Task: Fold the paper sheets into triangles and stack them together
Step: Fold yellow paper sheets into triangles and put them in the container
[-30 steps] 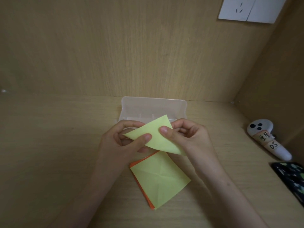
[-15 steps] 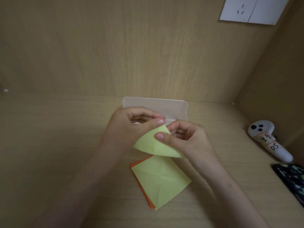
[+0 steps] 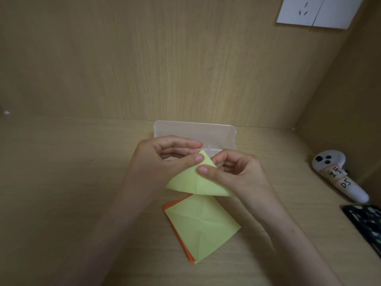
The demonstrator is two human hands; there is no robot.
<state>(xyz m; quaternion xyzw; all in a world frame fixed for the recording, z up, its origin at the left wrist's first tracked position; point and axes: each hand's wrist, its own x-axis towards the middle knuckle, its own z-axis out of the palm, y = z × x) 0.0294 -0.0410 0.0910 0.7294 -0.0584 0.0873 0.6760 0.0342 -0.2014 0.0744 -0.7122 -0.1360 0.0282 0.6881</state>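
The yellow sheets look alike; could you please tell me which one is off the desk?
The folded yellow sheet, pinched by the left hand and right hand; the creased yellow sheet lies flat atop orange paper.

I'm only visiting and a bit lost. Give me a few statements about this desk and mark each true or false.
1. Both the left hand and the right hand pinch the yellow folded sheet. True.
2. The top sheet of the stack is orange. False: it is yellow, and an orange sheet peeks out beneath it.
3. A clear plastic box stands behind the hands. True.
4. The white controller lies on the person's left. False: it lies on the right.
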